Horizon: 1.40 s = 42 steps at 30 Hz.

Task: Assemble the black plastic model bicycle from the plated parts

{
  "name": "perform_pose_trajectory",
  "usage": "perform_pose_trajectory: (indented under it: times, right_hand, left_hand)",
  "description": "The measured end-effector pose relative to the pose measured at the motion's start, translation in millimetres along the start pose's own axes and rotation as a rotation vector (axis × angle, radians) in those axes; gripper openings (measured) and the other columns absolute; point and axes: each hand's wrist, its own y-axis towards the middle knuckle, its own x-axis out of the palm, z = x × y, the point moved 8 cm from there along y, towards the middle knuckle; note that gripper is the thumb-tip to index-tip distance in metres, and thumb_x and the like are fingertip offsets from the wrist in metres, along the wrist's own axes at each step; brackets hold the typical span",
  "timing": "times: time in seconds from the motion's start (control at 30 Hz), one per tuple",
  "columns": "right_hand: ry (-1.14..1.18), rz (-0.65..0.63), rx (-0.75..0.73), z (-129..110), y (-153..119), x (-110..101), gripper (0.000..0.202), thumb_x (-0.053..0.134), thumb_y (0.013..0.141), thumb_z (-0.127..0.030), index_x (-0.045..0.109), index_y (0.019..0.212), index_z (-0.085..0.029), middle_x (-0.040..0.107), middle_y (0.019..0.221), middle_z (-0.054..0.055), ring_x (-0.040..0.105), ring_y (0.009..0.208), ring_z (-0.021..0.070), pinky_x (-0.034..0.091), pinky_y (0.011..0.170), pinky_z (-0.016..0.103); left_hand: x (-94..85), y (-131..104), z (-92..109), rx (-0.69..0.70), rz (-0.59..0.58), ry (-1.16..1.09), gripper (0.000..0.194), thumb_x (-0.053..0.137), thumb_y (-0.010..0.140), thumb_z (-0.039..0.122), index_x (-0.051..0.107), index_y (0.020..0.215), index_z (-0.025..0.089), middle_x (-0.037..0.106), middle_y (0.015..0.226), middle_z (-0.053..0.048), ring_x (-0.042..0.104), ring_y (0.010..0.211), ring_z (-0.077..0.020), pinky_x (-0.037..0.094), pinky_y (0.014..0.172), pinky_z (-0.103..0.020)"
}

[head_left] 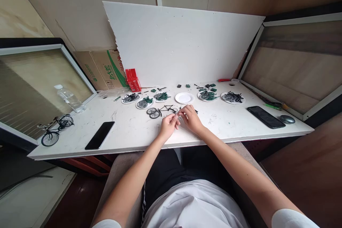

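Over the middle of the white table, my left hand (169, 125) and my right hand (190, 118) meet at the fingertips. Both are closed in a pinch around something too small to make out. Just behind and left of them lies a partly built black model bicycle (160, 110) with dark wheels. Beyond the hands is a bare white paper plate (184, 98). Plates with green and dark parts stand beside it, among them one with green parts (208, 95) and one with black parts (233, 97) on the right.
A finished-looking model bicycle (56, 128) stands at the left, near a clear bottle (70, 98) and a phone (100, 135). A red box (133, 80) is at the back. Another phone (266, 117) and a round metal object (287, 119) lie at the right.
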Motion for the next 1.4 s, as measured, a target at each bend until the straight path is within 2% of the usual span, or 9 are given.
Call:
perform_pose_trajectory:
  times: [0.43, 0.8, 0.97, 1.07, 1.23, 1.4]
  right_hand:
    - [0.048, 0.081, -0.014, 3.3, -4.9, -5.4, 0.012, 0.057, 0.108, -0.03, 0.065, 0.104, -0.023, 0.063, 0.098, 0.009, 0.054, 0.097, 0.0273, 0.048, 0.086, 0.044]
    - [0.068, 0.025, -0.003, 3.2, -5.3, 0.4, 0.011, 0.051, 0.109, -0.026, 0.06, 0.104, -0.022, 0.062, 0.097, 0.009, 0.052, 0.094, 0.0266, 0.046, 0.084, 0.043]
    - [0.08, 0.009, 0.0, 0.0, -5.2, 0.5, 0.012, 0.048, 0.11, -0.026, 0.058, 0.106, -0.023, 0.062, 0.099, 0.009, 0.052, 0.095, 0.0265, 0.045, 0.084, 0.042]
    - [0.093, 0.011, 0.004, 0.7, -5.2, 0.5, 0.012, 0.047, 0.111, -0.028, 0.057, 0.106, -0.023, 0.062, 0.099, 0.009, 0.052, 0.095, 0.0262, 0.045, 0.084, 0.042]
    - [0.107, 0.028, 0.014, 4.7, -5.8, 0.5, 0.013, 0.048, 0.111, -0.03, 0.055, 0.104, -0.023, 0.061, 0.097, 0.008, 0.052, 0.093, 0.0257, 0.045, 0.083, 0.041]
    - [0.109, 0.036, 0.034, 7.7, -6.7, 1.1, 0.014, 0.046, 0.111, -0.032, 0.054, 0.103, -0.023, 0.062, 0.1, 0.008, 0.052, 0.093, 0.0252, 0.045, 0.084, 0.041]
  left_hand:
    - [-1.2, 0.2, -0.3, -0.003, 0.021, 0.012, 0.05, 0.066, 0.091, 0.066, 0.068, 0.096, 0.016, 0.064, 0.07, -0.001, 0.054, 0.052, -0.0101, 0.043, 0.054, -0.025]
    - [-2.4, 1.4, -3.7, -0.012, 0.022, 0.008, 0.049, 0.066, 0.092, 0.065, 0.068, 0.098, 0.016, 0.064, 0.07, -0.001, 0.055, 0.051, -0.0104, 0.043, 0.053, -0.025]
    - [-6.5, 0.8, -2.6, 0.005, 0.068, -0.009, 0.047, 0.066, 0.093, 0.063, 0.07, 0.1, 0.017, 0.063, 0.07, -0.001, 0.056, 0.053, -0.0113, 0.041, 0.051, -0.024]
    - [-11.9, 0.7, -1.4, 0.037, 0.128, 0.029, 0.045, 0.067, 0.093, 0.061, 0.071, 0.101, 0.017, 0.067, 0.078, -0.004, 0.058, 0.055, -0.0114, 0.042, 0.051, -0.024]
    - [-18.6, 0.9, -0.7, 0.06, 0.207, 0.083, 0.048, 0.064, 0.094, 0.063, 0.071, 0.103, 0.017, 0.076, 0.108, -0.013, 0.069, 0.062, -0.0144, 0.047, 0.055, -0.025]
    - [-21.1, 0.2, -1.3, 0.028, 0.233, 0.052, 0.051, 0.073, 0.087, 0.065, 0.071, 0.098, 0.016, 0.079, 0.104, -0.013, 0.073, 0.062, -0.0172, 0.054, 0.064, -0.028]
